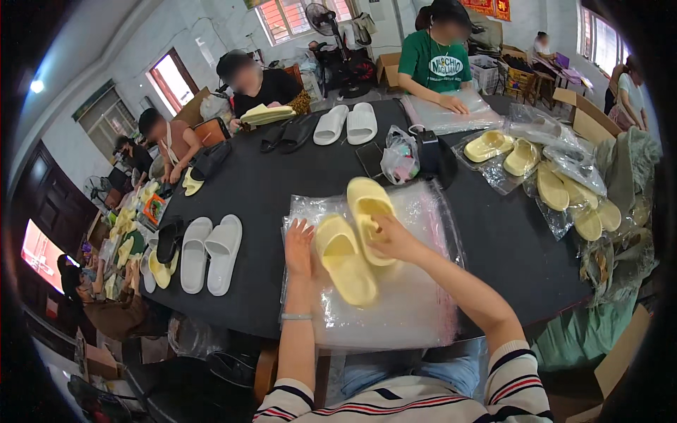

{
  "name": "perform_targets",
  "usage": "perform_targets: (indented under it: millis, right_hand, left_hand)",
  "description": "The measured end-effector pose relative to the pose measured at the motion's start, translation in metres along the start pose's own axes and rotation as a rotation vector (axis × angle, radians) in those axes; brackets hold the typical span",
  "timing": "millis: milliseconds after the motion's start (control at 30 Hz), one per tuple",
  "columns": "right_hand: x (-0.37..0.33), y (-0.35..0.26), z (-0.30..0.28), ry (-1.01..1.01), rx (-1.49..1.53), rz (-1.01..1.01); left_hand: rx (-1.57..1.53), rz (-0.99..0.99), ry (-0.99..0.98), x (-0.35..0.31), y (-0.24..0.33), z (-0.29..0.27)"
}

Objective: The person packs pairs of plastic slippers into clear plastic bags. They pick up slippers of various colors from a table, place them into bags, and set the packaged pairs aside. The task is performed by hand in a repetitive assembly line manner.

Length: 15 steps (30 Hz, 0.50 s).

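Observation:
Two pale yellow slide slippers lie side by side over a stack of clear plastic bags [416, 310] in front of me. My right hand [395, 238] is closed on the inner side of the right slipper [367, 194]; its fingertips are partly hidden in the shoe. The left slipper [347, 271] rests with its toe strap away from me and its heel toward me. Just left of it, my left hand [299, 248] hovers over the bags with fingers apart and holds nothing.
White slides [211, 254] stand to the left, with another white pair [345, 125] at the far edge. Bagged yellow slippers [557, 187] are heaped at the right. A small bag of bits [400, 156] sits beyond the stack. Several people work around the black table [261, 204].

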State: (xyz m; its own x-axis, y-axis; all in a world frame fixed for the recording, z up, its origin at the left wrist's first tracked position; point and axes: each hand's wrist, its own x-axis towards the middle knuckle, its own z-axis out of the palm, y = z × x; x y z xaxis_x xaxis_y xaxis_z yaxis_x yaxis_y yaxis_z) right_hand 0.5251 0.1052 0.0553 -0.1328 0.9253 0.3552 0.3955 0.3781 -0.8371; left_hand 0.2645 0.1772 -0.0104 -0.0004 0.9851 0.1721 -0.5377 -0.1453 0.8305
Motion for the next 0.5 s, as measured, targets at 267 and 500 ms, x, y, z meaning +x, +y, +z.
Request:
perform_targets:
  millis: [267, 500]
  right_hand:
    - [-0.057, 0.053, -0.014, 0.278, -0.106, 0.015]
    - [-0.056, 0.054, -0.019, 0.191, -0.213, 0.040]
  left_hand:
    - [0.435, 0.213, 0.021, -0.008, -0.004, -0.003]
    - [1.224, 0.295, -0.246, -0.096, 0.071, 0.101]
